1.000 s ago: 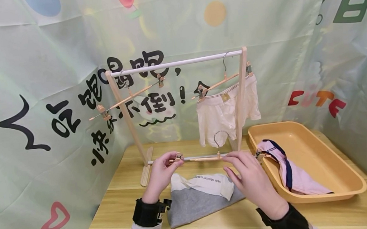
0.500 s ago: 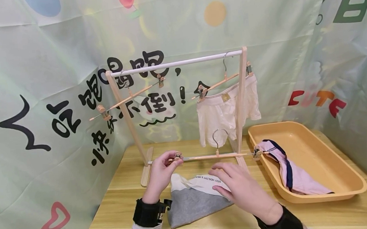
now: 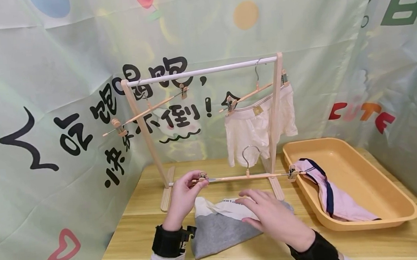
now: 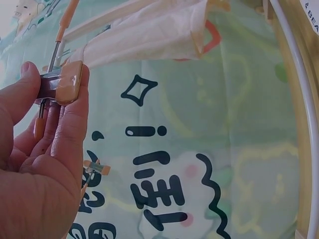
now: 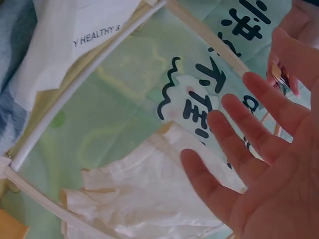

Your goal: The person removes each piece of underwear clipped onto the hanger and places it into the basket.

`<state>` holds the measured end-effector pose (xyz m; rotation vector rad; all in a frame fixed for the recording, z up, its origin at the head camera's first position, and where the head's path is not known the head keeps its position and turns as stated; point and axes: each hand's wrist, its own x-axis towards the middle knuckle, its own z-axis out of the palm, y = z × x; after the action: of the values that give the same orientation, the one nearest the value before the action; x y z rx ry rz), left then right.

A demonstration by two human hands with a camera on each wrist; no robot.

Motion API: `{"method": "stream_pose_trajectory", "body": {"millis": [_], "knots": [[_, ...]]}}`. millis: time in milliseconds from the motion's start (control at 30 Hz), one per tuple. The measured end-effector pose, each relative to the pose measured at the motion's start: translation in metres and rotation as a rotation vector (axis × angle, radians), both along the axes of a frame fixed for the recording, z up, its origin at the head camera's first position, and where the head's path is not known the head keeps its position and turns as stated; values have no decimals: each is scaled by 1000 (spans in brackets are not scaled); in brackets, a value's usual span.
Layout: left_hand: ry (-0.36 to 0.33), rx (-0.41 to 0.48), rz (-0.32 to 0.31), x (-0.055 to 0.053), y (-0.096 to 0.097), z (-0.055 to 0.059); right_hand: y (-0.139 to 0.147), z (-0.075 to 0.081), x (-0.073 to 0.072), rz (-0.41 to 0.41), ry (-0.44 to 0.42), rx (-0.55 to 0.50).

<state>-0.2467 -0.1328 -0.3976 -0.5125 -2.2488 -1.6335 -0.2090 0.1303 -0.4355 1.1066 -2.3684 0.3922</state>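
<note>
My left hand (image 3: 185, 193) pinches a clip (image 4: 67, 83) at the left end of a clip hanger (image 3: 230, 179), its thumb on one side and its fingers on the other. The hanger is held level above the table, hook upward, with a second clip (image 3: 292, 173) at its right end. My right hand (image 3: 274, 214) holds nothing; its fingers are spread and loosely bent in the right wrist view. It hovers over a folded grey cloth garment (image 3: 224, 231) with a white printed band (image 3: 236, 207), covering part of it in the head view.
Behind stands a wooden rack (image 3: 204, 70). White shorts (image 3: 247, 131) hang from one clip hanger on it, and a bare clip hanger (image 3: 151, 109) hangs at its left. An orange tray (image 3: 390, 197) at right holds a pink garment (image 3: 340, 201) with dark trim.
My right hand has let go of the hanger's bar and come down and left, over the grey garment. The left hand keeps its grip on the clip; the hanger has barely moved.
</note>
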Motion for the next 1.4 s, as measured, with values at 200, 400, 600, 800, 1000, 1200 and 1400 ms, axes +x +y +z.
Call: {"method": "stream_pose_trajectory", "body": {"millis": [200, 400, 600, 800, 1000, 1200, 1400], "knots": [[1, 6, -7, -1, 0, -1, -4, -16, -4, -13, -86, 67], [12, 1, -7, -2, -1, -1, -9, -31, -8, -13, -109, 91], [24, 1, -3, -2, 0, -1, -10, -42, -9, -17, -146, 101], [7, 16, 0, -2, 1, 1, -9, -48, -10, -44, -233, 137], [-22, 14, 9, 1, 3, 5, -5, -55, -15, -52, -254, 141], [-26, -4, 8, 19, 8, 26, -2, -63, -19, -69, -310, 137], [-9, -11, 6, 19, 8, 26, -1, -66, -20, -75, -375, 126]]}}
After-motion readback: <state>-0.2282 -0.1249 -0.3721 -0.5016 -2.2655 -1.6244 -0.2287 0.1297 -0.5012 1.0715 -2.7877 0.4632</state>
